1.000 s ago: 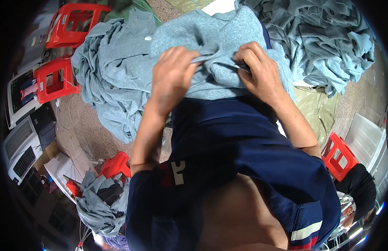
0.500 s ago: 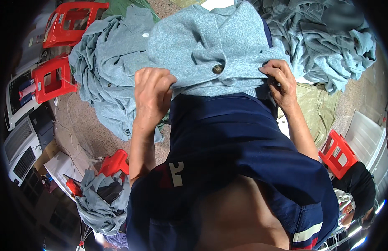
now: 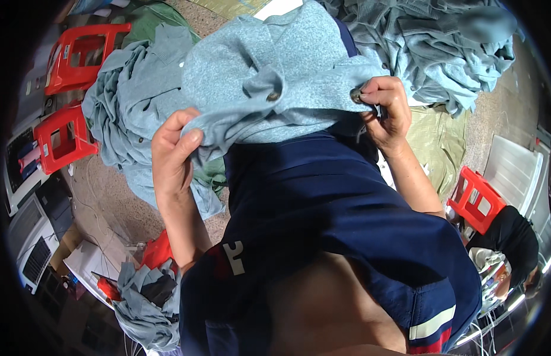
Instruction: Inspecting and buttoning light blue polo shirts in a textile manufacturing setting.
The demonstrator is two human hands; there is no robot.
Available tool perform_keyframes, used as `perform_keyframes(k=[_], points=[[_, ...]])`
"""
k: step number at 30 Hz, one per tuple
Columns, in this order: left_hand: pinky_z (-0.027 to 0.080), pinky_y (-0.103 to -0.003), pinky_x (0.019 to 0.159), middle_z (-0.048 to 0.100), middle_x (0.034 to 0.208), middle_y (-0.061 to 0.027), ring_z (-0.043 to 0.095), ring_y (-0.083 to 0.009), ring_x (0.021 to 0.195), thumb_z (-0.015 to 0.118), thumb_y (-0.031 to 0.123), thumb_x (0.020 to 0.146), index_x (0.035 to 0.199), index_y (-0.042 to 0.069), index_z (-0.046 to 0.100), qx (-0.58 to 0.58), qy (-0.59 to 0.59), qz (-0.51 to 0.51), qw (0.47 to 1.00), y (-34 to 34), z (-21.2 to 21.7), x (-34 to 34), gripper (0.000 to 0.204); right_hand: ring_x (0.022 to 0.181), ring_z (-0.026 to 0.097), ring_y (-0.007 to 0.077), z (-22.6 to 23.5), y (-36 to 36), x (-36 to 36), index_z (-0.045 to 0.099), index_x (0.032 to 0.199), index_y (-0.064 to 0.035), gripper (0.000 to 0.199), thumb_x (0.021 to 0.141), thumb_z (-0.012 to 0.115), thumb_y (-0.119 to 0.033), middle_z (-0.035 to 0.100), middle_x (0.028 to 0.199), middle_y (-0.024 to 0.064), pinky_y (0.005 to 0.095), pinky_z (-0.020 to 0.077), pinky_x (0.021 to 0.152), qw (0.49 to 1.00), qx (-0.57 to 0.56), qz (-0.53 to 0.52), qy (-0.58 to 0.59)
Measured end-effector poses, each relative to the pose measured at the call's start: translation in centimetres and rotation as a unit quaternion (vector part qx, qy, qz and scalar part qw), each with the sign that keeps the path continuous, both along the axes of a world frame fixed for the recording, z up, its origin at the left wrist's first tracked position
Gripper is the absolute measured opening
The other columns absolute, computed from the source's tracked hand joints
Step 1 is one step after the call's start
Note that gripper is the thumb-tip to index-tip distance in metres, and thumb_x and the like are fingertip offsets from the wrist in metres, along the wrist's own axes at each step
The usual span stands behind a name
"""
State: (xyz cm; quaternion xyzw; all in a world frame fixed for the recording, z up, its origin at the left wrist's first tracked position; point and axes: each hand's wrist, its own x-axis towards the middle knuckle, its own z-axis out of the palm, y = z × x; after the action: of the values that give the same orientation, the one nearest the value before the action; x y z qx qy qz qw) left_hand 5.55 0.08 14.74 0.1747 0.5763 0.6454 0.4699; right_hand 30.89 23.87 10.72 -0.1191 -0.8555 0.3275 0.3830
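Note:
A light blue knitted cardigan [image 3: 228, 77] lies bunched across my lap, its buttoned band stretched between my hands. My left hand [image 3: 175, 145] pinches the cloth at the left end, thumb on top. At the right end my right hand [image 3: 387, 110] grips the band's edge, fingers closed beside a dark round button [image 3: 356, 95]. A second dark button [image 3: 273, 96] shows mid-band, partly covered by a fold. Whatever lies inside my right fingers besides the knit is hidden.
Heaps of similar knitwear lie to the left [image 3: 127, 101] and the far right [image 3: 429, 47]. Red plastic stools [image 3: 64, 136] stand at the left, another red stool [image 3: 477, 200] at the right. A person in black [image 3: 513, 243] is at the right edge. An olive sheet [image 3: 441, 142] covers some floor.
My left hand has moved left and down, lifting and pulling the cloth. My right hand now holds the band near a button that was not visible before. The whole view has shifted slightly.

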Motion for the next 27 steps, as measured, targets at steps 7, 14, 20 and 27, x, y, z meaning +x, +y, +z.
perform_keyframes(k=[7,14,20,27], points=[[0.04,-0.018,0.067,0.058,0.082,0.0026,0.049,-0.0038,0.075,0.064,0.014,0.089,0.098,-0.002,0.063,-0.009,0.059,-0.116,0.991,8.2,3.1,5.1,0.018,0.066,0.061,0.0218,4.1,-2.2,-5.6,0.064,0.08,-0.0007,0.019,0.063,0.072,0.002,0.06,0.081,0.009,0.0285,0.0486,0.052,0.977,0.088,0.136,0.141],[0.043,-0.021,0.068,0.057,0.084,0.0004,0.052,-0.0076,0.074,0.076,0.012,0.078,0.097,-0.001,0.061,0.045,0.219,-0.123,0.967,7.4,1.6,4.7,0.027,0.064,0.058,0.0203,3.0,-2.6,-7.1,0.061,0.079,-0.0007,0.016,0.066,0.07,0.0,0.058,0.079,0.0083,0.0287,0.0468,0.05,0.981,0.086,0.144,0.094],[0.049,-0.024,0.073,0.063,0.089,-0.0059,0.06,-0.013,0.08,0.08,0.008,0.071,0.094,0.001,0.061,0.021,0.448,-0.16,0.879,7.1,2.7,4.0,0.031,0.075,0.061,0.0223,4.0,-3.5,-7.6,0.058,0.097,-0.0038,0.031,0.069,0.067,0.003,0.059,0.086,0.0085,0.0298,0.0492,0.062,0.961,-0.229,0.157,0.003],[0.051,-0.027,0.067,0.066,0.087,-0.0075,0.065,-0.0173,0.077,0.08,0.015,0.072,0.093,0.001,0.062,0.019,0.517,-0.09,0.851,6.6,1.3,4.4,0.031,0.073,0.06,0.0139,3.3,-3.0,-8.0,0.058,0.086,-0.002,0.021,0.067,0.062,0.008,0.061,0.084,0.0061,0.0251,0.0457,0.059,0.957,-0.227,0.165,-0.065]])
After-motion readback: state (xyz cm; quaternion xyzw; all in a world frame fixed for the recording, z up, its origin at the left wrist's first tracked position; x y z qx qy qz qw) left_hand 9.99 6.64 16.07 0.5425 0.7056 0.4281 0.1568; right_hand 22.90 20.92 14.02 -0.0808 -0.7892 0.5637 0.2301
